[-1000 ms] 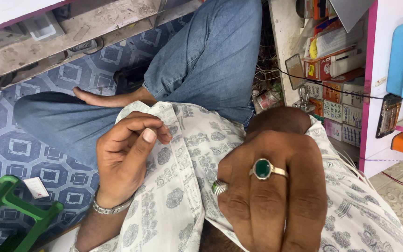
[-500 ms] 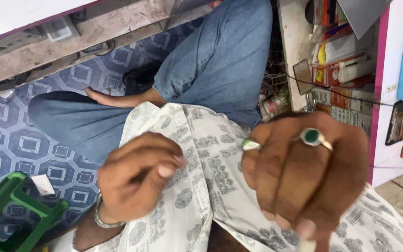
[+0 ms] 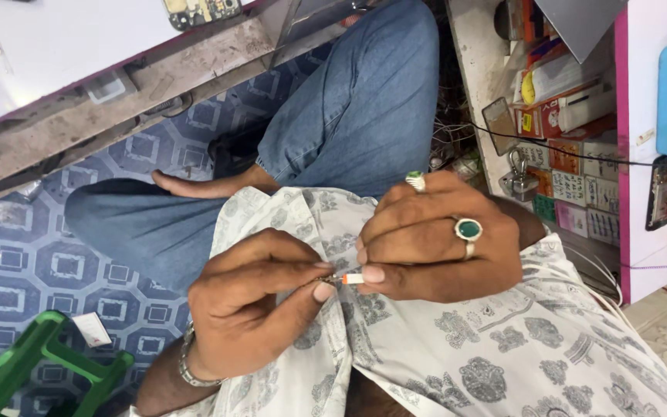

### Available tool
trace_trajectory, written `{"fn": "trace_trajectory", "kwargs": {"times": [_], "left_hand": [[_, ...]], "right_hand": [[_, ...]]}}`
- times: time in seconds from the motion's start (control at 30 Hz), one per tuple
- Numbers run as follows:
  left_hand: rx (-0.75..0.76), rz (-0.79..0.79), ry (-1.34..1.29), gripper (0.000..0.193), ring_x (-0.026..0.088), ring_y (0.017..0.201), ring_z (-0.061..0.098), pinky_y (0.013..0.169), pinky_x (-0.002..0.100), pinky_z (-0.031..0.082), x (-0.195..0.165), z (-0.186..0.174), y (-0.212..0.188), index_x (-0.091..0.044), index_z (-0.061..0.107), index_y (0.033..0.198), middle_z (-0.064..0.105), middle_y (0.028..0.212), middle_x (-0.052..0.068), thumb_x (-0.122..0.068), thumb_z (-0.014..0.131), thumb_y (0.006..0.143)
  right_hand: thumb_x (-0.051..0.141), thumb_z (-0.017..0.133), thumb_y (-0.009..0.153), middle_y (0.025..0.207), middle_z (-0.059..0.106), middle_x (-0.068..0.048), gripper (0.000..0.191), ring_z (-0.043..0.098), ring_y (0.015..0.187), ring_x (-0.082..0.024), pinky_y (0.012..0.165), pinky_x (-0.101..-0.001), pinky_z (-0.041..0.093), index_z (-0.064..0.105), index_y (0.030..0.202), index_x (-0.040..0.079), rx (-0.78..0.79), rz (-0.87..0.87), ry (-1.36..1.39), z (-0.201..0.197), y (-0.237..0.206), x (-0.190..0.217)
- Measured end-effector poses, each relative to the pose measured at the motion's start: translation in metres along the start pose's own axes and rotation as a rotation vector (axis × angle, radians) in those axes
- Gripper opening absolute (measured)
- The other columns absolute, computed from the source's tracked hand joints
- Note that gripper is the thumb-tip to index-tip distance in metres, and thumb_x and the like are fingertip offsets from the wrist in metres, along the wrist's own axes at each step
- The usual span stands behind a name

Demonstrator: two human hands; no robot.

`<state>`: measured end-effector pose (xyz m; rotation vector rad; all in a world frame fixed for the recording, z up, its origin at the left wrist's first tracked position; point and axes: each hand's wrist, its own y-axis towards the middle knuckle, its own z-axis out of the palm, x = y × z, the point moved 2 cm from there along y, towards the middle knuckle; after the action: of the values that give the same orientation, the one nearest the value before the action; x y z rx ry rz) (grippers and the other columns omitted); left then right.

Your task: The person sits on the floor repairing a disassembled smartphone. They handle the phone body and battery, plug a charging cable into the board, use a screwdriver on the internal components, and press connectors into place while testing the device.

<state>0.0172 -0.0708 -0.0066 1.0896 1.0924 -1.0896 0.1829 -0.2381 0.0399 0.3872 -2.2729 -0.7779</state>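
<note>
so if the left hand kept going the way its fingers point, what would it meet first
Probably the right hand: the left hand points right, its fingertips already at the small white and orange piece pinched between both hands. Depth is unclear.

Head view, steeply downward (close in)

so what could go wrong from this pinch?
1. The small white and orange piece is held only at the fingertips of the left hand and right hand; it could slip into the printed shirt folds.
2. If it falls further, it may be hard to spot on the patterned blue floor.
</note>
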Motion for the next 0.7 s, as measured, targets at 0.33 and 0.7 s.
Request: {"fn": "trace_trajectory", "kwargs": {"times": [0.33,0.7], "left_hand": [[-0.057,-0.053,-0.050,0.018,0.017,0.084,0.067,0.074,0.029,0.052,0.012,-0.008,-0.008,0.002,0.072,0.104,0.070,0.101,0.013,0.007,0.079,0.087],[-0.073,0.118,0.207,0.013,0.017,0.080,0.068,0.066,0.027,0.052,0.006,-0.003,-0.005,0.003,0.068,0.098,0.067,0.092,0.013,-0.001,0.078,0.090]], "right_hand": [[-0.001,0.079,0.100,0.107,0.069,-0.018,0.023,0.074,0.099,-0.029,0.068,-0.0341,0.054,0.066,0.117,-0.008,0.044,-0.013,0.087,0.002,-0.016,-0.008],[0.000,0.084,0.096,0.107,0.070,-0.015,0.029,0.074,0.099,-0.026,0.066,-0.0311,0.054,0.066,0.118,-0.007,0.001,0.068,0.145,0.009,-0.018,-0.006]]}}
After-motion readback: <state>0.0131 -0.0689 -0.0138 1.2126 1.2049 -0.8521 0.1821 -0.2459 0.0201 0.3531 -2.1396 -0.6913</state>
